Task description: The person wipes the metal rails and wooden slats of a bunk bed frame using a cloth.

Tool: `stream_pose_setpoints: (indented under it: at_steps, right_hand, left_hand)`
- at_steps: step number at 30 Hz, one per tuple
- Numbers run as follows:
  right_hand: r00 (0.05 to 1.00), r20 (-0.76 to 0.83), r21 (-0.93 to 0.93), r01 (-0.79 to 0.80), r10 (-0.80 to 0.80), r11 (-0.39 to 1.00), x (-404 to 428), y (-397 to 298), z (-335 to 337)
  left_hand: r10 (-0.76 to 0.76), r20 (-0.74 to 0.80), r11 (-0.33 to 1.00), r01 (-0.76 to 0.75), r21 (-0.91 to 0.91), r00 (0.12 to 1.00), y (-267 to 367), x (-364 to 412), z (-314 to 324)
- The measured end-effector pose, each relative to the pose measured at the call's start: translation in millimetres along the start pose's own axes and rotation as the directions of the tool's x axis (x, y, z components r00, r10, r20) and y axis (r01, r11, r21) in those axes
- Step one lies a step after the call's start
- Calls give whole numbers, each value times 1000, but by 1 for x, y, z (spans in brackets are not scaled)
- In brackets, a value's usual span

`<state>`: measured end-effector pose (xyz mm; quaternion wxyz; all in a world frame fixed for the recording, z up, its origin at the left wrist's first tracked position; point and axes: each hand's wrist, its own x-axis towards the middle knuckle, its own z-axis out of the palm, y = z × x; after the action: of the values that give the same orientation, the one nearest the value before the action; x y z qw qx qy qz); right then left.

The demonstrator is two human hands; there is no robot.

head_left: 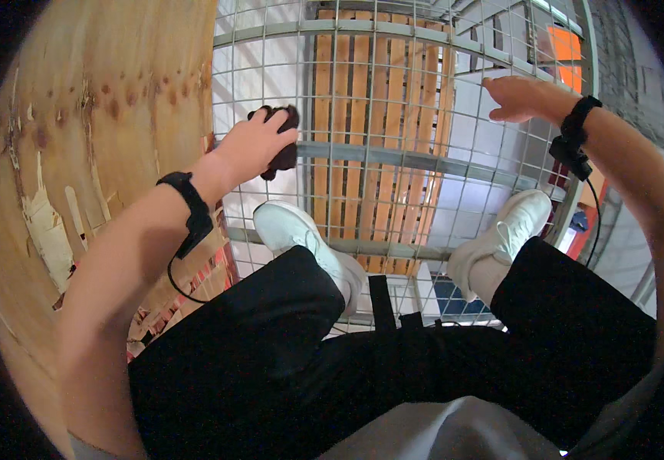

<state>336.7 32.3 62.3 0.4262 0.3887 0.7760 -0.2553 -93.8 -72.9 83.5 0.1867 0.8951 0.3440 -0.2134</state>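
Observation:
My left hand [260, 141] grips a bunched dark brown cloth [282, 155] and holds it over the wire mesh panel [407, 132], near the edge of a worn plywood sheet [108, 115]. On the right, my right hand [510, 99] is held out above the mesh, its fingers apart and nothing seen in them. Whether either hand touches the mesh cannot be told. Both wrists carry black straps with small devices and cables. My two white shoes rest on the mesh, between and below the hands.
Metal crossbars [401, 158] run across the mesh. Orange-brown wooden slats [361, 75] show beneath it. The plywood has torn, splintered patches [47, 224]. An orange panel [565, 57] shows at the upper right, beside a grey block wall [625, 86]. A metal frame edge borders the mesh on the right.

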Motion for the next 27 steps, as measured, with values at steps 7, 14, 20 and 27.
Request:
stream_pose_setpoints:
  at_steps: [7,14,20,27]
  right_hand:
    - [998,-41,0,42,-42,999,-3,-4,-3]
    - [996,-57,-73,63,-67,995,12,30,18]
    - [999,15,-138,41,-39,990,22,4,-5]
    - [996,-86,-127,-5,-6,992,19,11,11]
  left_hand:
    - [13,425,998,-41,56,905,-17,-5,2]
    - [-154,355,988,140,67,922,-38,-30,13]
    - [-208,-195,975,186,-124,959,-48,16,-14]
    - [-161,-274,984,132,-119,948,-47,75,-40]
